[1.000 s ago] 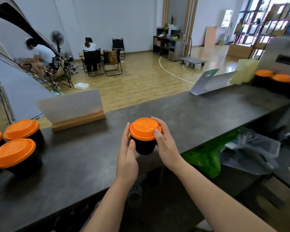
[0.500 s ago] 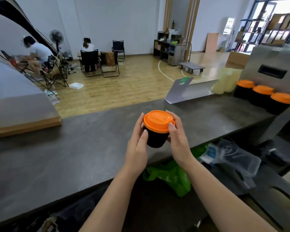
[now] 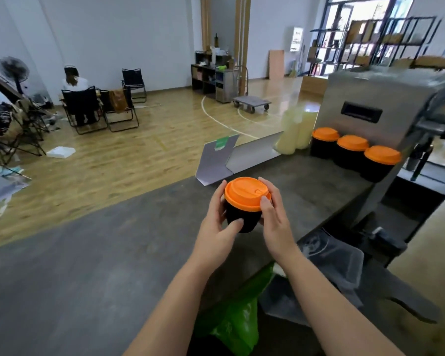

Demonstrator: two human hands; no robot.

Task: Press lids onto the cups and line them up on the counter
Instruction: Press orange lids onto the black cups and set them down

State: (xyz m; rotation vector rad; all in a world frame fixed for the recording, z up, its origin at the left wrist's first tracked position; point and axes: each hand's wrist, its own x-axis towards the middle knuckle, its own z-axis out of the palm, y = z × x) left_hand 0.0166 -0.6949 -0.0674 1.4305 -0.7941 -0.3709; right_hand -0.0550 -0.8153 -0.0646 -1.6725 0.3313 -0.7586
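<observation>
The round-lidded paper cup held above the mottled dark grey stone counter has a black body and a plain orange lid. Three matching black cups with orange lids stand at the counter's far end beside a brushed silver metal machine.

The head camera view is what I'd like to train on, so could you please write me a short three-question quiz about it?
1. True or false: the cup in the hands already wears its orange lid.
2. How many lidded cups stand in the row beside the metal machine?
3. Which hand has its thumb on the lid's rim? A) left hand B) right hand

Key: 1 true; 2 three; 3 B.
</observation>
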